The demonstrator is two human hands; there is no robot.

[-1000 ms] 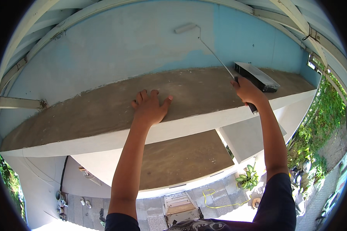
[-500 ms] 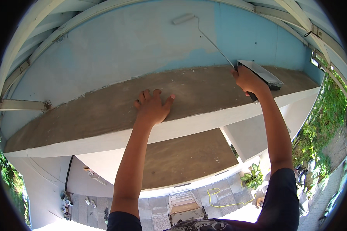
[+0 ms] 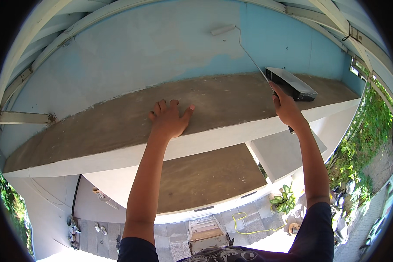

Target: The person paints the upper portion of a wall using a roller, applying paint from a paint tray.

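My right hand (image 3: 287,107) is closed round the dark handle of a paint roller. The long wire frame runs up and left to the roller's pale sleeve (image 3: 223,30), which lies against the wall (image 3: 131,52), close to where whitish paint meets bright blue. My left hand (image 3: 168,118) rests on the brown ledge (image 3: 218,100) near its front edge, fingers spread and holding nothing. Just beyond my right hand, a black paint tray (image 3: 292,83) with a pale inside stands on the ledge.
Roof beams (image 3: 349,26) arch overhead, and a short beam (image 3: 24,118) juts out at left. Far below the ledge lie a lower brown slab (image 3: 209,177), a wooden ladder (image 3: 208,233), a yellow hose (image 3: 249,231) and a potted plant (image 3: 284,201). Green vines (image 3: 362,139) hang at right.
The roller sleeve has moved right and slightly down along the wall. My right hand has come down and nearer, with the handle still in it. My left hand stays on the ledge.
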